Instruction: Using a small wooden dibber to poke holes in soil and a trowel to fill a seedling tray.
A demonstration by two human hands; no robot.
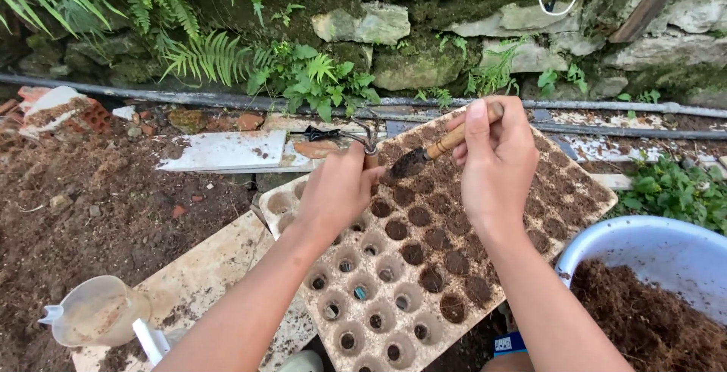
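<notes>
Seen from above, outdoors. Mossy stone wall (pixel 424 46) with ferns across the top, a dark pipe (pixel 189 99) along its foot. Bare brown soil (pixel 83 205) filling the left side, open and uncluttered.

At centre, a pale seedling tray (pixel 401 289) set at a slant on a speckled board (pixel 219 266), far corner pointing toward the wall. Cells on the right and far part filled with dark soil; cells on the near left side mostly hollow. Near edge running out of the bottom of the view.

At lower right, a light blue basin (pixel 644 239) holding dark soil, rim just beside the tray's right edge. At lower left, a clear plastic jug (pixel 95 311) on the board's near corner, well apart from the tray.

Above the tray's far part, left hand (pixel 341 190) with grip closed around a small hand rake (pixel 369 139), prongs upward. Right hand (pixel 496 156) with grip pinching the wooden handle of a small trowel (pixel 424 156), dark blade pointing left over the filled cells, near the rake.
</notes>
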